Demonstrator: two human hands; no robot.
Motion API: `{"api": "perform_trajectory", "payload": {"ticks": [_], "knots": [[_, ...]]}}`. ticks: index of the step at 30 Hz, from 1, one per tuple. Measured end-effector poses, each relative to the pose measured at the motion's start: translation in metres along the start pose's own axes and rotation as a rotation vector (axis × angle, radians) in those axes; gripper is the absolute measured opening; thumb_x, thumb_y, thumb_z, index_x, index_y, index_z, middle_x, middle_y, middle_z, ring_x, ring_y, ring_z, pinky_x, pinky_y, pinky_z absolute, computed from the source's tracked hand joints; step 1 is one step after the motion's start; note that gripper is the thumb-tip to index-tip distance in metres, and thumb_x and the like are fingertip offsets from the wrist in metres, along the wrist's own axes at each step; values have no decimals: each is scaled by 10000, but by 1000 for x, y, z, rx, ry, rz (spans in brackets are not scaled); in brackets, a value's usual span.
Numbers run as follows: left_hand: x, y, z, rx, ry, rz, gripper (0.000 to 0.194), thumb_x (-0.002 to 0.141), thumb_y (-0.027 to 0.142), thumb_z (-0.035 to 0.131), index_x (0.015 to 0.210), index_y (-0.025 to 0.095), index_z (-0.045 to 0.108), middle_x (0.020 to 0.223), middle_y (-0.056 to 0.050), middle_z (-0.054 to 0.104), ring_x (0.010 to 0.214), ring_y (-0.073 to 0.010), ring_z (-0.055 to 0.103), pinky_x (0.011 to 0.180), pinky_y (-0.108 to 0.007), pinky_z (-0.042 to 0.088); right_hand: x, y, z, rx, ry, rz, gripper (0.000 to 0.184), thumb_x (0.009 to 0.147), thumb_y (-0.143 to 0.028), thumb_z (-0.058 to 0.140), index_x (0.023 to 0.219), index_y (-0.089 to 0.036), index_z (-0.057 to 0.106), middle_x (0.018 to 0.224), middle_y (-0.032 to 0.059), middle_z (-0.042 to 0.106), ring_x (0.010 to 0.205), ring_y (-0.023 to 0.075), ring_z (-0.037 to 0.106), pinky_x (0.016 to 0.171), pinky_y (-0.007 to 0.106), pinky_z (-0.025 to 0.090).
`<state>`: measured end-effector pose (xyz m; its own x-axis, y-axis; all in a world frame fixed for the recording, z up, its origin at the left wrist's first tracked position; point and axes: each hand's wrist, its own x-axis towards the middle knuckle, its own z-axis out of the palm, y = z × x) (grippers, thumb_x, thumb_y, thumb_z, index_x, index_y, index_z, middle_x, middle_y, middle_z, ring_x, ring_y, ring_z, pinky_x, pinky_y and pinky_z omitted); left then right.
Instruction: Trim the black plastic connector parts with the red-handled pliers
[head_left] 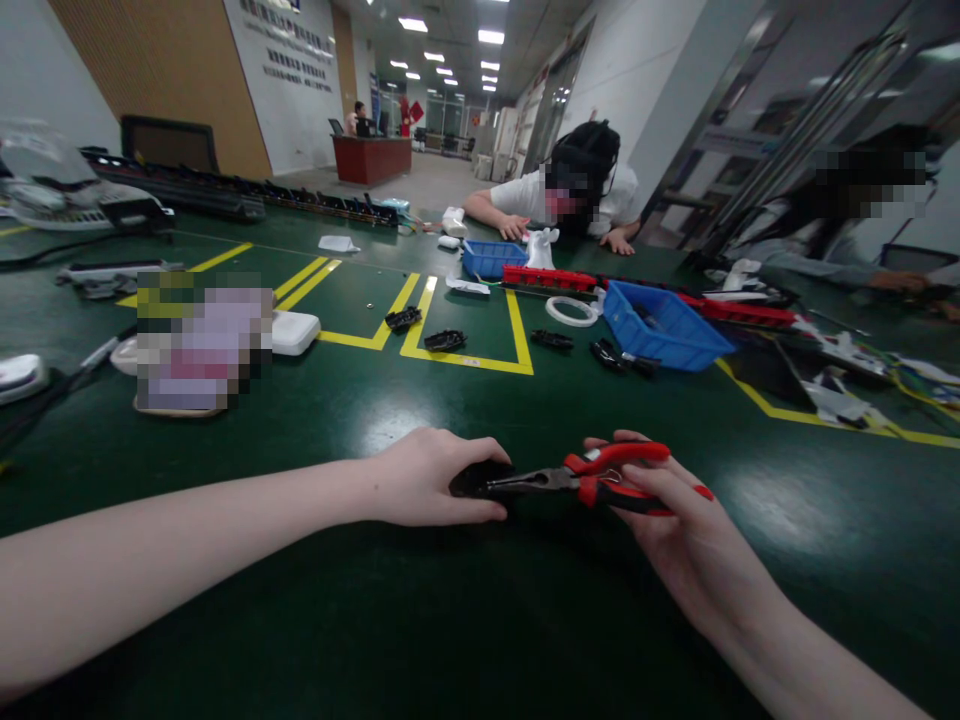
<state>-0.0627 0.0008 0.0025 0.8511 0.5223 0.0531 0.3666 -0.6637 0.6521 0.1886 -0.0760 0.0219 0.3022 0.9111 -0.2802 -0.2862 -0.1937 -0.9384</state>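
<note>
My left hand (pixel 427 480) grips a small black plastic part (pixel 471 480) between thumb and fingers, low over the green table. In my right hand (pixel 664 500) are long-nose pliers (pixel 551 480) with red and black handles. Their jaws point left and reach onto the black part; whether they pinch it or only touch it I cannot tell. Beyond my hands lie several similar black parts, one (pixel 445 341) inside a yellow-taped box, another (pixel 403 318) to its left and a third (pixel 552 340) to its right.
A blue bin (pixel 667 335) stands at right, with a white tape ring (pixel 571 311) beside it and a smaller blue bin (pixel 491 258) behind. A phone (pixel 202 350) and white case (pixel 294 333) lie left. Across the table a person (pixel 585 185) leans forward; another sits far right.
</note>
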Motion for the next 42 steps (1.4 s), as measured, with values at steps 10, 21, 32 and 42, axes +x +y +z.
{"api": "perform_trajectory", "payload": {"ticks": [10,21,32,42], "knots": [[0,0,0,12,2,-3,414,918,421,675,1265,221,570,952,-8,718,734,-156,654,607,-237,432,4,2,-4,10,-20,11,417,663,-261,840,1049,-233,685,1074,55,769,1040,276,722,891,412,611],[0,0,-1,32,-12,-11,417,921,446,661,1265,227,573,957,-16,721,738,-165,658,612,-246,428,5,8,-4,17,-37,33,428,689,-270,835,1084,-239,673,1092,56,768,1054,272,720,922,420,597],[-1,2,-1,1,-1,-17,397,931,437,655,1259,230,571,895,7,702,683,-143,626,580,-232,412,5,3,-7,-10,-35,0,428,703,-285,826,1099,-246,666,1106,49,763,1070,271,714,929,418,596],[0,1,0,19,-7,-2,411,921,428,670,1263,225,568,955,-10,714,726,-155,643,605,-236,423,2,4,-3,-18,-38,8,432,690,-281,840,1085,-244,668,1110,59,761,1073,292,709,928,459,591]]}}
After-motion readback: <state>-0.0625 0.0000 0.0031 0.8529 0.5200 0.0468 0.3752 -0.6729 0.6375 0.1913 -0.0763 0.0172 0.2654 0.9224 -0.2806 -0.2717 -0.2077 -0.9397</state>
